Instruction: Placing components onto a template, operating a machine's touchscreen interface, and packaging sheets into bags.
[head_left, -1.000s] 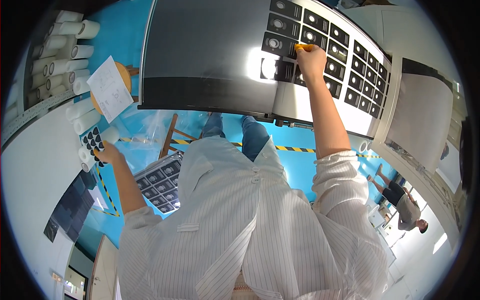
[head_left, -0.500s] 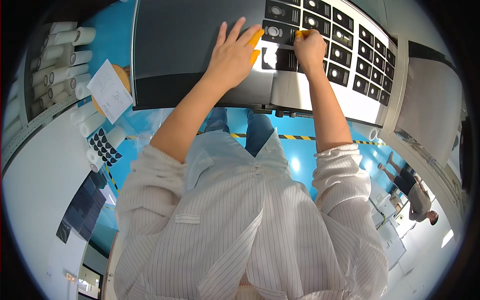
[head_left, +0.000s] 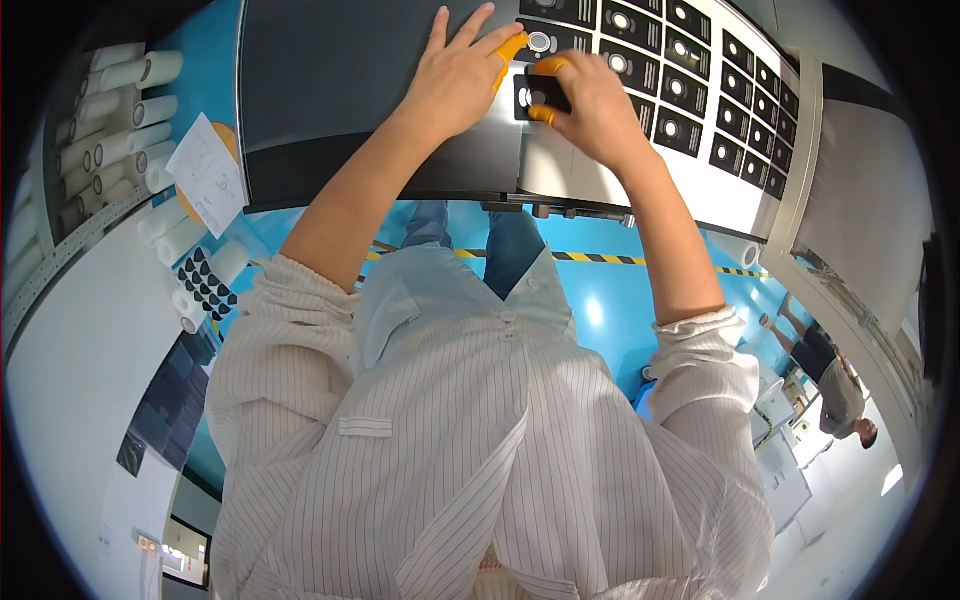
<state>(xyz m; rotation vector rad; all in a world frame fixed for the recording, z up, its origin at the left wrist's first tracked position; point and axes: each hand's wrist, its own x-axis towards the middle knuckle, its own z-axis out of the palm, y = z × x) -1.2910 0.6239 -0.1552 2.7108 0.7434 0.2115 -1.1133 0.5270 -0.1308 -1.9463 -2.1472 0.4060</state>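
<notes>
My left hand point(head_left: 452, 78) rests with its fingers spread on a dark panel point(head_left: 330, 90), at the left edge of a white sheet of black rectangular labels. Yellow finger cots cover its thumb and index finger, whose tips lie beside a label point(head_left: 540, 44). Just nearer to me, my right hand point(head_left: 600, 112) is curled over another black label point(head_left: 545, 92) with a pale round mark. Its index finger and thumb, also in yellow cots, sit at the far and near edges of that label. The hand hides the label's right end.
More black labels point(head_left: 683, 90) stand in rows on the sheet to the right. At the left are white rolls point(head_left: 160, 68) on a rack and a paper with a drawing point(head_left: 210, 178). Yellow-and-black tape point(head_left: 600, 258) crosses the blue floor. A person point(head_left: 835, 385) stands at far right.
My right hand has moved left and nearer, from a pinch at the far label's right end to the near label. My left hand stays spread beside the labels. The view has shifted slightly.
</notes>
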